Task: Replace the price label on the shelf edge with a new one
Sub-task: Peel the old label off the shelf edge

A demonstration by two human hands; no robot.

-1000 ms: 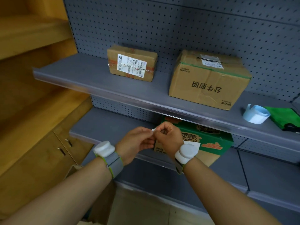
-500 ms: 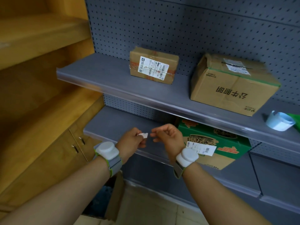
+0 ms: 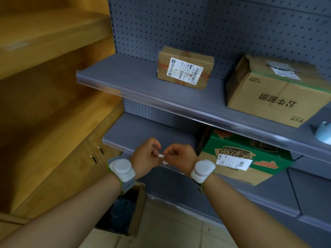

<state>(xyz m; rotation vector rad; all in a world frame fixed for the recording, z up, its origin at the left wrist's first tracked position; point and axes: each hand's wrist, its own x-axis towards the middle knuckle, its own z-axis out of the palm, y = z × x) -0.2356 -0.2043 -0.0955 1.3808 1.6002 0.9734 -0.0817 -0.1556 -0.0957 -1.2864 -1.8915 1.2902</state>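
Observation:
My left hand and my right hand meet in front of the lower grey shelf's clear edge strip. Between their fingertips is a small white label, pinched from both sides; a second white scrap shows just below it near my right fingers. Both wrists wear white round devices on grey-green straps. The upper shelf's clear edge strip runs across above, with no label visible in it.
A small taped parcel and a larger cardboard box sit on the upper shelf, with a pale blue tape roll at the right edge. A green carton fills the lower shelf. An open cardboard box stands on the floor; wooden cabinets left.
The view swung left, so the shelf and boxes shifted right in the picture. My hands, briefly apart with the label in the left, have come back together on it.

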